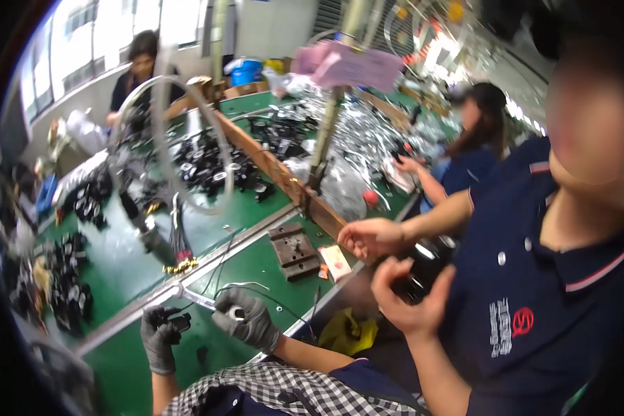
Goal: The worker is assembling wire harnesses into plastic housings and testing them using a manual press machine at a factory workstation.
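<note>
My left hand [159, 340], in a grey glove, is closed round a small black part [180, 322] whose kind I cannot make out. To its right my right hand [251, 322], also gloved in grey, has its fingers curled round a silver rod-like tool [199, 299]. The tool points up and left, toward the gap above my left hand. A small pale round piece [236, 313] shows between the right fingers. Both hands are over the near part of the green table [118, 367], apart from each other.
A brown metal block [294, 251] and a small white box [335, 262] lie beyond my right hand. A hanging driver-like tool [149, 239] with a looped hose is above the table. Piles of black parts [204, 163] lie behind. A co-worker's bare hand [409, 298] is close on the right.
</note>
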`<state>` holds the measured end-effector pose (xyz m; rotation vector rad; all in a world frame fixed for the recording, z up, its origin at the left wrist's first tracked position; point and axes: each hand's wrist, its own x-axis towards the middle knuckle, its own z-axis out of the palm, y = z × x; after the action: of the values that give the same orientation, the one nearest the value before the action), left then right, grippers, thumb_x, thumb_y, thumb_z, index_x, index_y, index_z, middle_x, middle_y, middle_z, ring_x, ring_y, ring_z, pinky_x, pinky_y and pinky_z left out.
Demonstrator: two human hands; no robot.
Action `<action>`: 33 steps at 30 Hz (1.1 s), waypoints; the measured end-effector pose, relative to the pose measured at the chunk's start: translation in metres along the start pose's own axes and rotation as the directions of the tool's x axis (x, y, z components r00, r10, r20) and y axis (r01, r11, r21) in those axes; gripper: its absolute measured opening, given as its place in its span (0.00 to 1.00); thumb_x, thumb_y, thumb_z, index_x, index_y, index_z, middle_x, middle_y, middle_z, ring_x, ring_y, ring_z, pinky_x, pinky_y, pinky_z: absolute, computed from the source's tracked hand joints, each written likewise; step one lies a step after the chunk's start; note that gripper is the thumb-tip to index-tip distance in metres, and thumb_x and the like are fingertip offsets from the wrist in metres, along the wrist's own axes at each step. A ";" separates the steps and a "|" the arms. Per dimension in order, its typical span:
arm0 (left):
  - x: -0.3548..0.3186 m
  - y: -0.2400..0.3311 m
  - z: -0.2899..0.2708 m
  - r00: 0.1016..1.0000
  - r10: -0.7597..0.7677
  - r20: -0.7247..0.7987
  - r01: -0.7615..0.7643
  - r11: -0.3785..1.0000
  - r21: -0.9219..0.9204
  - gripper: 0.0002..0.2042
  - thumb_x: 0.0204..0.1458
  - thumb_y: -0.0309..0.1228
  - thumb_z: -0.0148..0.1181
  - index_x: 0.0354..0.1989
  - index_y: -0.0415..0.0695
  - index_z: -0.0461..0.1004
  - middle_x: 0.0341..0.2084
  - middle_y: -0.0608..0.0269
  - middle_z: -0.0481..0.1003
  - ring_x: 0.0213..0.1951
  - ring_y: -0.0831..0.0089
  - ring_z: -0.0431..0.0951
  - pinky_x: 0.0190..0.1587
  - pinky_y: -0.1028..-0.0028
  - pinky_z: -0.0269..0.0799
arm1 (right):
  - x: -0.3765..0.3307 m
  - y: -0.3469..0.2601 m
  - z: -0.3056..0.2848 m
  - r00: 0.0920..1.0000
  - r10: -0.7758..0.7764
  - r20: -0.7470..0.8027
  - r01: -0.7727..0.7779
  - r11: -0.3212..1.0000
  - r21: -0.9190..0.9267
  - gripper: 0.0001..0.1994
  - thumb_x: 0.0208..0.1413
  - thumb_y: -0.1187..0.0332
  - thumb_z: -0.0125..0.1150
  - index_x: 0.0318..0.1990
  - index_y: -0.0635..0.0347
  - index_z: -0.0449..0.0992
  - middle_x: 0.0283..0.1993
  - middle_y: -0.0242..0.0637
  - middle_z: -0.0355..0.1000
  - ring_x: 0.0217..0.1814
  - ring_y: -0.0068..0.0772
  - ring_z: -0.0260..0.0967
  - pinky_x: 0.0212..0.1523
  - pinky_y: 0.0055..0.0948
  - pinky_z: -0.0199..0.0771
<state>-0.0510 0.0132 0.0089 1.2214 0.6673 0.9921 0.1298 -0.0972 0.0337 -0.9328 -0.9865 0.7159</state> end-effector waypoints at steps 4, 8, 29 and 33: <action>-0.005 -0.007 -0.024 0.994 -0.046 -0.102 0.039 0.997 -0.073 0.22 0.43 0.34 0.60 0.45 0.37 0.65 0.30 0.57 0.74 0.19 0.79 0.70 0.17 0.82 0.62 | 0.011 -0.012 0.016 0.938 0.340 0.072 -0.347 0.926 0.148 0.08 0.49 0.73 0.59 0.37 0.62 0.72 0.26 0.28 0.70 0.26 0.17 0.66 0.27 0.19 0.68; 0.006 0.007 -0.021 0.981 -0.048 -0.186 0.036 0.997 -0.071 0.17 0.43 0.27 0.58 0.43 0.35 0.66 0.25 0.63 0.69 0.22 0.79 0.68 0.19 0.81 0.59 | 0.021 -0.007 0.028 0.993 -0.016 0.121 0.048 0.962 -0.269 0.06 0.49 0.75 0.59 0.36 0.61 0.74 0.24 0.27 0.71 0.24 0.13 0.65 0.24 0.16 0.64; 0.001 0.025 -0.061 0.988 0.127 -0.083 -0.127 0.992 0.000 0.19 0.44 0.26 0.60 0.47 0.41 0.69 0.39 0.62 0.76 0.40 0.77 0.75 0.42 0.75 0.74 | 0.034 -0.005 0.085 0.874 -0.138 0.466 0.439 0.637 -0.634 0.08 0.41 0.77 0.67 0.23 0.56 0.72 0.17 0.31 0.64 0.17 0.25 0.61 0.21 0.23 0.60; -0.002 0.017 -0.062 0.976 0.161 -0.146 -0.148 0.984 0.096 0.20 0.42 0.27 0.61 0.46 0.41 0.70 0.36 0.61 0.77 0.37 0.76 0.77 0.40 0.75 0.74 | 0.035 -0.001 0.092 0.846 -0.043 0.532 0.431 0.643 -0.633 0.09 0.40 0.76 0.67 0.21 0.55 0.71 0.15 0.31 0.63 0.15 0.26 0.60 0.18 0.23 0.59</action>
<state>-0.1093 0.0401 0.0098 1.2951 0.7493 1.2067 0.0590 -0.0386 0.0698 -1.3121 -1.9040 0.2765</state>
